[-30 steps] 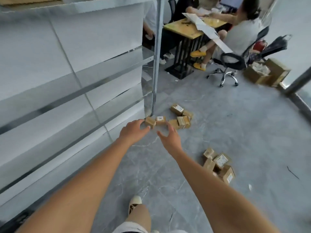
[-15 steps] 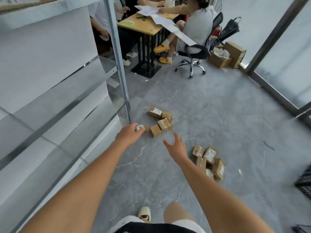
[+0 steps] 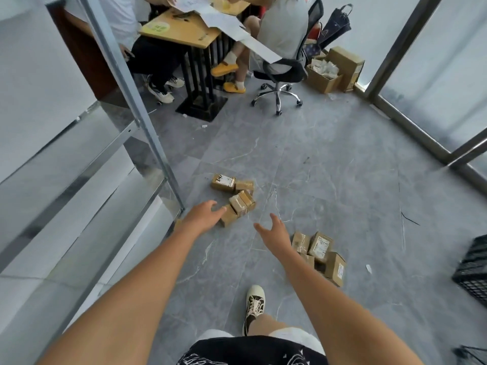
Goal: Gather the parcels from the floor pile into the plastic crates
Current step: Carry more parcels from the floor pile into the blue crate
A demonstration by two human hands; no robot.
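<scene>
Several small brown cardboard parcels (image 3: pixel 237 197) lie in a cluster on the grey floor beside the shelf post. A second cluster of parcels (image 3: pixel 320 251) lies nearer, to the right. My left hand (image 3: pixel 203 216) reaches out with relaxed fingers, just left of the nearest parcel of the far cluster, and holds nothing. My right hand (image 3: pixel 274 234) is spread open above the floor between the two clusters, also holding nothing. A black plastic crate (image 3: pixel 473 270) shows at the right edge, cut off by the frame.
A metal shelf unit (image 3: pixel 79 159) with a slanted post runs along the left. People sit at a yellow desk (image 3: pixel 184 31) with an office chair (image 3: pixel 279 72) at the back. Open cardboard boxes (image 3: pixel 334 68) stand by a glass partition (image 3: pixel 421 83) on the right.
The view has swung right and down, bringing the crate into view. Both hands have dropped toward the far cluster, and my right hand has spread and moved apart from my left.
</scene>
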